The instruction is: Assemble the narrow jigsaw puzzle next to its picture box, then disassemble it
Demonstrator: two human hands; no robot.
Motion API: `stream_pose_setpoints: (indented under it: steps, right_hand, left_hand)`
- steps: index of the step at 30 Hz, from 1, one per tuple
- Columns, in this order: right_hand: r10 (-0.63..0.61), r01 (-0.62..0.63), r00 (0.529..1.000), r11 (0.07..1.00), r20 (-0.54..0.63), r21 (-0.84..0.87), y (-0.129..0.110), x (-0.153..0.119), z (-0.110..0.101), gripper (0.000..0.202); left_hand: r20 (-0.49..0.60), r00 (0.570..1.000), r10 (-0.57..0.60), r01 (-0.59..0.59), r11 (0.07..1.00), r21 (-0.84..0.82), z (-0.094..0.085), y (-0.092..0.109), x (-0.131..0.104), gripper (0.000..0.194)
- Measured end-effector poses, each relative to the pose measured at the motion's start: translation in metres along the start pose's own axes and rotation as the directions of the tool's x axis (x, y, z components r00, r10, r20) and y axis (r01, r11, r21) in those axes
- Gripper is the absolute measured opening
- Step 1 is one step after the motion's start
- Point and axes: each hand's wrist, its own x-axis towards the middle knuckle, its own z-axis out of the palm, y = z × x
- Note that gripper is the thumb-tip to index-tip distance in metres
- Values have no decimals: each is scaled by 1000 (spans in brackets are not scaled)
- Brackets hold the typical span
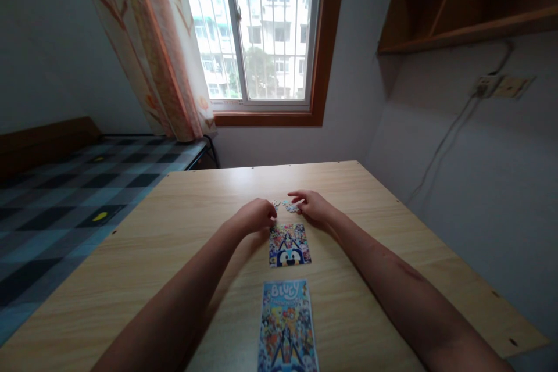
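Small puzzle pieces [291, 207] lie in a loose group on the wooden table, between my two hands. My left hand [258, 215] is at the left of the group with its fingers curled down, near the upper left corner of a partly assembled-looking colourful picture [290, 245]; anything in its fingertips is too small to make out. My right hand [310, 204] is over the right side of the pieces, index finger stretched out and the other fingers bent lower, touching or close to the pieces. Nearer to me lies a Bluey picture sheet or box [288, 325].
The wooden table [174, 232] stretches out on both sides. A bed with a checked cover [131, 180] stands at the left. Beyond the table are a window [270, 40] and a patterned curtain [157, 46]. A wall shelf [471, 35] and a socket with a cable [508, 86] are at the right.
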Motion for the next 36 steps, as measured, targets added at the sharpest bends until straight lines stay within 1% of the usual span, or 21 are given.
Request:
stream_pose_setpoints:
  steps: [2, 4, 6, 8, 10, 12, 14, 15, 17, 19, 21, 23, 25, 26, 28, 30, 32, 34, 36]
  right_hand:
    - [-101, 87, 993, 979, -65, -184, -2, -2, -3, 52]
    - [-183, 128, 975, 924, -122, -361, -8, -3, -10, 44]
    - [-196, 111, 971, 876, -136, -469, -18, -6, -18, 36]
    - [-138, 88, 989, 856, -61, -509, -30, -9, -24, 30]
    - [-60, 98, 994, 849, 90, -519, -41, -14, -26, 30]
    - [1, 127, 972, 841, 236, -525, -48, -18, -23, 37]
    - [31, 153, 947, 829, 319, -537, -51, -21, -16, 48]
    - [42, 161, 940, 820, 338, -550, -51, -22, -12, 51]
    - [62, 163, 935, 798, 348, -580, -50, -22, -5, 50]
    - [68, 161, 937, 788, 343, -594, -48, -21, -1, 45]
    - [72, 149, 939, 798, 337, -584, -46, -19, 0, 45]
    - [78, 136, 938, 815, 338, -564, -44, -18, 0, 46]
    - [82, 121, 939, 830, 334, -545, -43, -17, -1, 46]
    - [84, 113, 940, 837, 330, -535, -43, -17, -2, 46]
    - [92, 100, 940, 848, 330, -521, -44, -17, -3, 46]
    - [88, 104, 939, 849, 331, -518, -45, -17, -3, 44]
    - [62, 128, 940, 846, 334, -518, -45, -17, -4, 42]
    - [34, 150, 940, 852, 338, -503, -42, -16, -3, 40]
    - [10, 165, 936, 871, 353, -462, -38, -14, -3, 40]
  left_hand:
    - [9, 1000, 10, -10, 1000, 15, 2, 3, -1, 22]
    - [15, 1000, 0, -1, 1000, 22, 3, 6, -1, 20]
    - [15, 1000, -15, 15, 999, 44, 4, 7, -1, 18]
    - [9, 1000, -22, 22, 998, 67, 5, 8, 0, 17]
    - [-7, 1000, -16, 16, 998, 66, 6, 8, 0, 16]
    - [-21, 1000, -13, 14, 999, 51, 7, 7, 0, 15]
    - [-30, 999, -11, 13, 999, 46, 8, 7, 1, 16]
    - [-30, 1000, -9, 11, 999, 47, 8, 7, 1, 16]
    - [-34, 999, 1, 0, 999, 34, 6, 6, 1, 15]
    - [-66, 998, -14, 14, 1000, 1, 4, 4, 2, 12]
    - [-135, 988, -74, 71, 997, -25, 3, 1, 2, 10]
    - [-205, 967, -153, 151, 988, -23, 4, -1, 3, 12]
    - [-241, 952, -187, 194, 981, 3, 6, 0, 3, 15]
    - [-251, 952, -175, 186, 982, 23, 7, 1, 4, 16]
    - [-257, 961, -102, 122, 991, 61, 7, 6, 3, 19]
    - [-232, 972, -17, 36, 996, 81, 5, 13, 2, 20]
    - [-166, 985, 42, -30, 997, 74, 3, 18, 0, 21]
    - [-92, 993, 72, -66, 996, 61, 2, 22, -1, 24]
    - [-33, 997, 72, -71, 996, 49, 3, 22, -1, 23]
